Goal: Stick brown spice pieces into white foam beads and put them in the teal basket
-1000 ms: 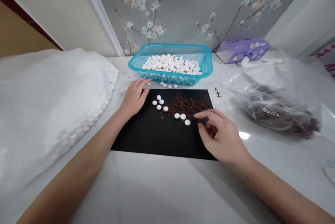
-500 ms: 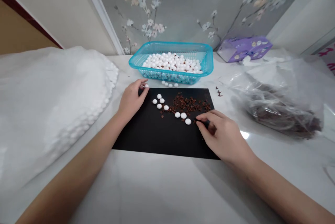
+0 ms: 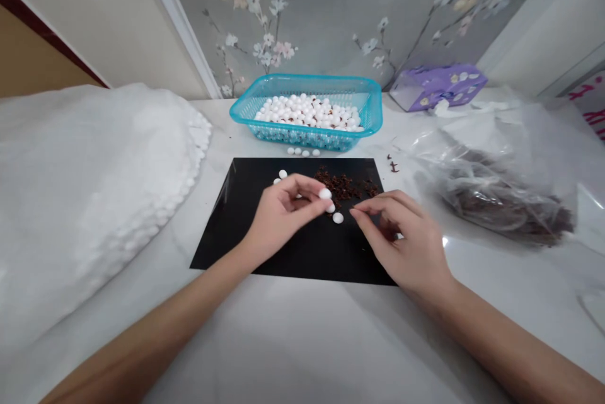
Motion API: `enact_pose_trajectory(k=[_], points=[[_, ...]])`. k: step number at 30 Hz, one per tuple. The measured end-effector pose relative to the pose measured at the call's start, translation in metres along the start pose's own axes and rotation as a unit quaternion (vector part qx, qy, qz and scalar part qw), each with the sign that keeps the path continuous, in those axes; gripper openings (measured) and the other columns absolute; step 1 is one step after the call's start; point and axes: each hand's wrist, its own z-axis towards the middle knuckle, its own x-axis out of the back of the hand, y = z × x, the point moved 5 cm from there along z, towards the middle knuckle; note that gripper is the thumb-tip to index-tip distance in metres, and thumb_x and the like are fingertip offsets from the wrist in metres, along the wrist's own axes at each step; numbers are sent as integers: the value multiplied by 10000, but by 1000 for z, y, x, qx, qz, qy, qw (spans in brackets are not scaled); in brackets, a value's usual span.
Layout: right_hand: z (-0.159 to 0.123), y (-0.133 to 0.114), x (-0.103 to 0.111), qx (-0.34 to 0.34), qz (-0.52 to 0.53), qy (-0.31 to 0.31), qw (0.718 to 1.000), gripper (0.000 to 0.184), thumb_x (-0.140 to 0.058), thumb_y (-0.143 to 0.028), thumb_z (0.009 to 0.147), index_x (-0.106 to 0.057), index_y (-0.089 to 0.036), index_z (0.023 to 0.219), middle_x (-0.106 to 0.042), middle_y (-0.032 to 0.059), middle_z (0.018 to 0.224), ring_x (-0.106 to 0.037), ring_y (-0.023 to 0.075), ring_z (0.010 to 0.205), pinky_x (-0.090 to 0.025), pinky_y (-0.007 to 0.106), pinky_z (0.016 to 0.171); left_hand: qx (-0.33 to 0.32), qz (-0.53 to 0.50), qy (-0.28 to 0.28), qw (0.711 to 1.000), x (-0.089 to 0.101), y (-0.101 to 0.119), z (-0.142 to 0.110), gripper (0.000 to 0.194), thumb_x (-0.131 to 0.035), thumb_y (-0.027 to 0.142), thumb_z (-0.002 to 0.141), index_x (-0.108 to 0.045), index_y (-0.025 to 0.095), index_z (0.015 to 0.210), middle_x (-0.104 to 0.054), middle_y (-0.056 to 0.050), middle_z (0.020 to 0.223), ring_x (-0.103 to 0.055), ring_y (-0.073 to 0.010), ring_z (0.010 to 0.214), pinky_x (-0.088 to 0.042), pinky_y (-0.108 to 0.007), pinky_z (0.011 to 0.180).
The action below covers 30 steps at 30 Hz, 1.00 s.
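Note:
My left hand [image 3: 286, 215] is over the middle of the black sheet [image 3: 222, 246], holding a white round bead [image 3: 325, 193] between thumb and fingertips. Two more white beads [image 3: 337, 217] lie just past its fingers, and the hand hides others. My right hand [image 3: 401, 234] rests at the sheet's right side, thumb and forefinger pinched close together. Whether they hold a small piece is hidden. Its fingertips are beside a scattered pile of dark brown star anise pieces [image 3: 343, 184].
A turquoise plastic basket [image 3: 302, 137] full of white beads stands behind the sheet, with a few loose beads [image 3: 302, 152] before it. A white heap [image 3: 94, 202] lies left; a clear bag of dark spice [image 3: 496, 196] and a purple tissue box [image 3: 437, 87] lie right.
My left hand has moved right from the sheet's back-left corner to its middle, carrying the bead. It now covers beads that were visible. My right hand has barely moved.

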Motion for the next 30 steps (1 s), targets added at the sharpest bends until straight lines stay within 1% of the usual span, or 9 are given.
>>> enact_pose_trajectory(k=[2, 3, 5, 12, 16, 20, 23, 27, 30], points=[[0, -5, 5, 12, 0, 43, 999, 54, -570, -151, 812, -602, -188, 791, -567, -1, 778, -445, 53, 475, -390, 203, 443, 44, -40, -78, 995, -15, -1, -6, 192, -704, 264, 700, -634, 151, 839, -655, -21, 800, -616, -116, 755, -494, -224, 707], [-1, -7, 7, 21, -1, 55, 998, 58, -567, -144, 814, -603, -190, 807, -569, 4, 787, -461, 58, 490, -395, 203, 447, 62, -52, -102, 992, -19, -2, -7, 190, -704, 259, 702, -643, 151, 845, -662, -24, 812, -619, -117, 765, -494, -227, 714], [-1, -11, 8, 44, -4, 63, 997, 80, -560, -129, 815, -600, -194, 839, -572, 13, 800, -499, 74, 535, -410, 206, 463, 89, -66, -124, 986, -21, -4, -8, 193, -706, 245, 701, -658, 158, 867, -676, -24, 828, -624, -116, 784, -493, -223, 725], [-4, -18, 5, 110, -12, 44, 993, 132, -556, -73, 806, -581, -185, 870, -569, 17, 798, -540, 84, 587, -439, 208, 508, 134, -92, -125, 979, -19, -6, -6, 183, -739, 228, 657, -689, 154, 816, -696, -8, 776, -633, -103, 730, -502, -214, 705], [-5, -17, 5, 108, -24, 56, 992, 130, -569, -72, 799, -585, -187, 858, -569, 10, 786, -541, 77, 578, -440, 201, 504, 144, -98, -128, 976, -20, -7, -6, 176, -747, 231, 643, -692, 147, 787, -700, -13, 768, -629, -97, 687, -509, -219, 690], [-5, -18, 4, 124, -25, 47, 991, 135, -554, -72, 808, -585, -189, 867, -574, 14, 787, -538, 81, 570, -438, 203, 487, 151, -97, -128, 975, -19, -9, -6, 170, -751, 230, 637, -696, 143, 773, -694, -11, 739, -620, -89, 652, -503, -217, 679], [-4, -18, 3, 124, -20, 26, 992, 136, -532, -82, 823, -584, -196, 877, -574, 18, 803, -526, 82, 554, -440, 214, 485, 151, -105, -133, 974, -20, -8, -5, 152, -750, 222, 637, -698, 148, 758, -692, -7, 736, -618, -86, 644, -504, -220, 680], [-3, -16, 1, 102, 8, -3, 995, 135, -527, -106, 821, -574, -203, 902, -569, 24, 828, -475, 71, 490, -430, 228, 457, 154, -107, -139, 972, -19, -10, -5, 159, -744, 240, 647, -700, 150, 770, -695, -15, 733, -626, -101, 645, -514, -239, 680], [-3, -14, -1, 88, 25, -20, 996, 158, -573, -177, 799, -557, -202, 954, -568, 26, 865, -414, 49, 427, -435, 240, 442, 149, -99, -138, 974, -18, -11, -5, 184, -739, 264, 655, -703, 154, 798, -704, -24, 743, -637, -116, 672, -516, -251, 695]])
